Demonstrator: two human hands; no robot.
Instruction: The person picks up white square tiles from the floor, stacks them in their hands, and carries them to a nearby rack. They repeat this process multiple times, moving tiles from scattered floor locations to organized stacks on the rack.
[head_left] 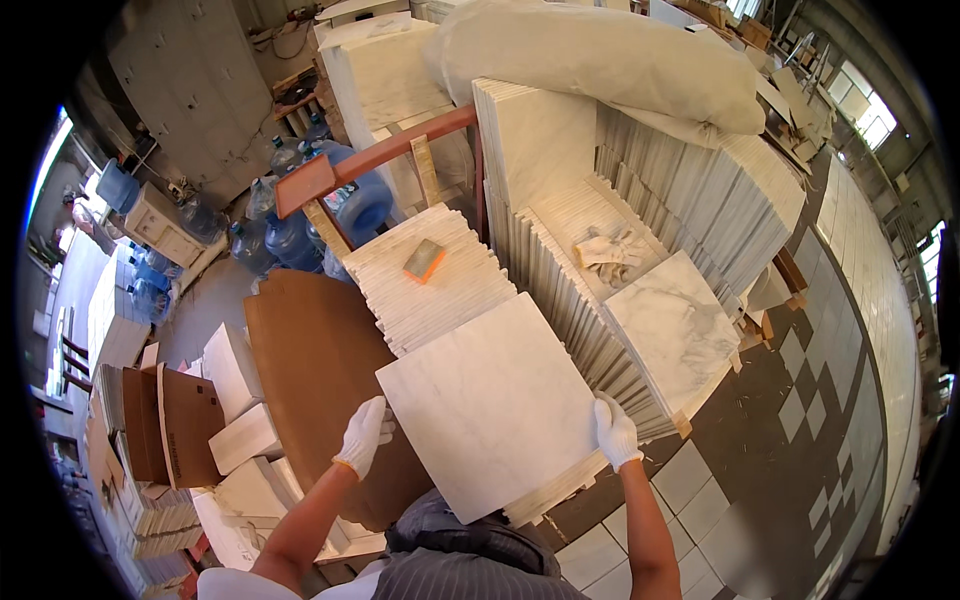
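A square white marble tile (490,405) with faint grey veins lies right in front of me, on top of a stack of tiles and turned a little to it. My left hand (365,437), in a white knitted glove, is just off the tile's left edge, its fingers apart and nothing in them. At the tile's right corner my right hand (615,431), gloved the same way, grips the edge; its fingertips are partly hidden. Beyond the tile, an orange and grey sanding block (425,261) rests on a row of upright tiles (430,300).
White work gloves (612,255) lie on more stacked tiles to the right, near a grey-veined tile (674,322). A brown cardboard sheet (315,370) stands at my left. Behind it are blue water bottles (290,240) and a red metal bar (400,150). A pale cover (600,60) drapes the far stacks.
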